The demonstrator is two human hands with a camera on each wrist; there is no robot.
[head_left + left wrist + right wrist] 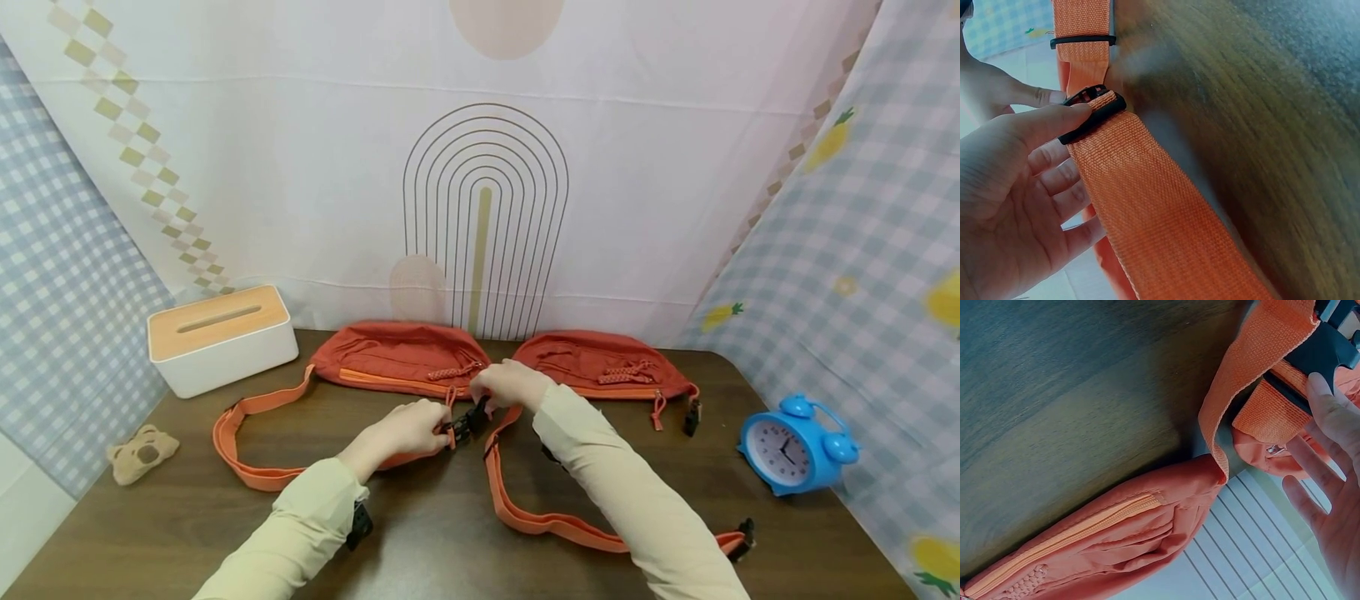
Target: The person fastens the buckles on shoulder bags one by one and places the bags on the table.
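Two red-orange waist bags lie side by side at the back of the table, a left bag (405, 354) and a right bag (592, 362). Between the left bag's strap ends is a black buckle (461, 427). My left hand (408, 427) pinches the buckle's left part, where the wide orange strap (1141, 187) threads through it, thumb on top. With thumb and fingers, my right hand (512, 383) pinches the buckle's right part (1319, 359), beside a short strap end. Both parts are close together; whether they are locked cannot be told, as fingers cover some of them.
A white tissue box (225, 354) with a wooden lid and a plush bear head (142, 454) are on the left. The right bag's strap (525, 518) runs under my right forearm to a loose buckle end (742, 540). A blue alarm clock (795, 446) stands at right.
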